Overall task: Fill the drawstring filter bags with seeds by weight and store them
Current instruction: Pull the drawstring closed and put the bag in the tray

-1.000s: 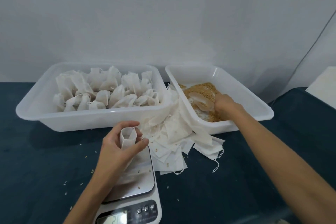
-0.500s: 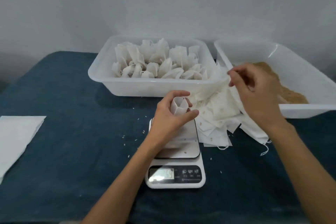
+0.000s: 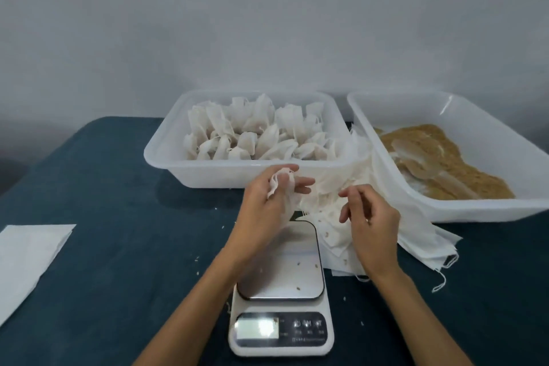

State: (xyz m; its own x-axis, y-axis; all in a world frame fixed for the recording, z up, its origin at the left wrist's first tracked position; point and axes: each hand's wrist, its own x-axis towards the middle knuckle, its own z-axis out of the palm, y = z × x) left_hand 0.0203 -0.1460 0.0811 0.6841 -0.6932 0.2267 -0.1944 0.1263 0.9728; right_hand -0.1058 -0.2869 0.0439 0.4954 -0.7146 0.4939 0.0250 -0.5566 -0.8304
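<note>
Fingers of the left hand pinch a filter bag above the scale, near the far bin, probably for closing; right hand fingers hover apart, loosely curled, empty.

A dark blue cloth is spread over the whole table top. A flat white sheet is laid on the cloth at the left edge, well apart from everything else. Part of the sheet is cut off by the picture's edge. Its near corner is pointed toward the middle of the table. A plain pale grey wall is seen behind the table. A soft shadow is seen low on the wall at the far left.
</note>
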